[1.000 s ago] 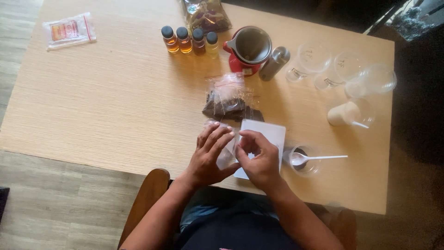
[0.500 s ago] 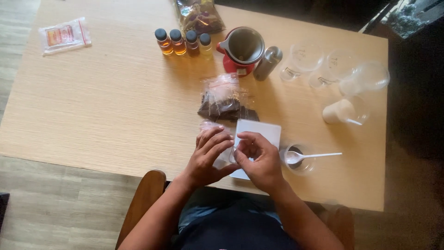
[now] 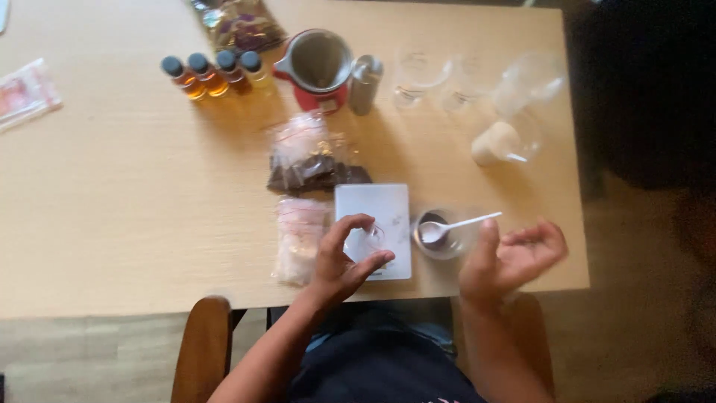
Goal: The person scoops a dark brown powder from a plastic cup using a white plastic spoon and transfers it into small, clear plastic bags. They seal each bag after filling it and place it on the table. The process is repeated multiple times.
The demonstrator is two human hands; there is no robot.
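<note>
The left hand (image 3: pixel 344 257) is curled around a small clear cup (image 3: pixel 365 240), with the thumb on one side and the fingers on the other, so it is gripping the cup. The cup sits on a flat white square (image 3: pixel 373 210), a thin white block lying on the wooden table (image 3: pixel 134 194) right in front of the person. The right hand (image 3: pixel 509 257) is off to the side, near the table's front edge. It is open, with the fingers spread and a little bent, and it holds nothing. Between the two hands stands a small clear glass (image 3: pixel 440 235) with something dark inside, and a white plastic spoon (image 3: pixel 459 225) lies across its top with the handle pointing to the right. Just left of the white square lies a clear plastic bag (image 3: pixel 300 239) with pale stuff in it. Behind the square is another clear bag (image 3: pixel 313 160) with dark brown bits inside. Farther back stands a red pot (image 3: pixel 317 67) with a grey inside, and a small silver can (image 3: pixel 365 83) is just beside it. To the left of the pot are four little bottles (image 3: pixel 212 72) in a row with dark caps and brown or yellow liquid. To the right are some clear glass dishes (image 3: pixel 421 75) and a pale little cup (image 3: pixel 494 143). A shiny snack bag (image 3: pixel 239 26) lies at the far edge, and a flat packet (image 3: pixel 26 93) lies far to the left.
</note>
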